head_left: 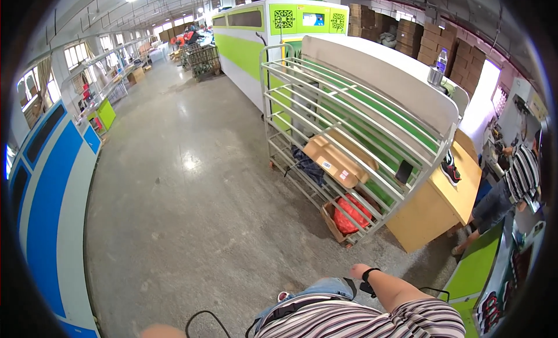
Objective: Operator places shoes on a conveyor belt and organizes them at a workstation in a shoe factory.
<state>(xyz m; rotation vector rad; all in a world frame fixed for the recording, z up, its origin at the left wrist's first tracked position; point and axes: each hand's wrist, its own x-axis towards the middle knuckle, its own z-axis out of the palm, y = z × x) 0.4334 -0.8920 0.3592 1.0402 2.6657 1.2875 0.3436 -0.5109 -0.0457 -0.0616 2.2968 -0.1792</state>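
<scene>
My right hand (360, 271) hangs in front of my body, a black band around its wrist. Its fingers are turned away and do not show apart, so I cannot tell what they do. The metal rack (349, 243) is nearest to it, a short way ahead and not touched. At the bottom edge, only a blurred patch of skin from my left arm or hand (160, 331) shows, with no fingers visible. A black cable (203, 315) loops beside it. On the rack are a tan plastic tray (331, 162), a dark cloth (308, 165) and a red bag (351, 213) in a carton.
A yellow wooden table (427, 210) with a dark shoe (449, 168) stands right of the rack. Beyond it, a person in a striped top (522, 172) stands at a machine. A blue and white cabinet (52, 216) lines the left. Grey floor (174, 181) stretches ahead beside a green-white machine (241, 53).
</scene>
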